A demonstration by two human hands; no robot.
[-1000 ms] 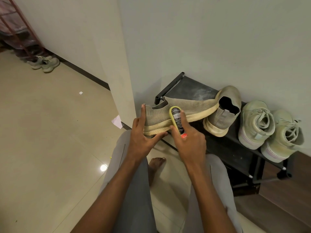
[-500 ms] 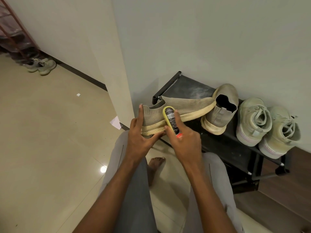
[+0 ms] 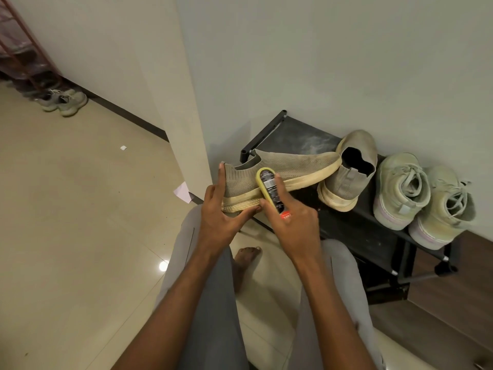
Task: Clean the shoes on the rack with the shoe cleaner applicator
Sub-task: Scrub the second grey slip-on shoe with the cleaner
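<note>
A beige knit slip-on shoe (image 3: 290, 166) lies on its side across the left end of the black shoe rack (image 3: 293, 134). My left hand (image 3: 221, 209) holds its heel, index finger up the back and thumb under the sole. My right hand (image 3: 290, 222) grips the yellow shoe cleaner applicator (image 3: 269, 188) and presses its head against the shoe's side near the heel. The matching slip-on (image 3: 349, 172) stands on the rack just to the right.
A pair of pale green lace-up sneakers (image 3: 424, 198) stands at the rack's right end against the wall. My grey-trousered knees and a bare foot (image 3: 245, 257) are below. Far left, a pair of sneakers (image 3: 64, 101) sits by a red rack (image 3: 24, 52). Paper scrap (image 3: 182, 192) on the tiled floor.
The applicator has slid a little left along the shoe's side toward the heel. My left hand keeps its hold on the heel; the view has shifted slightly.
</note>
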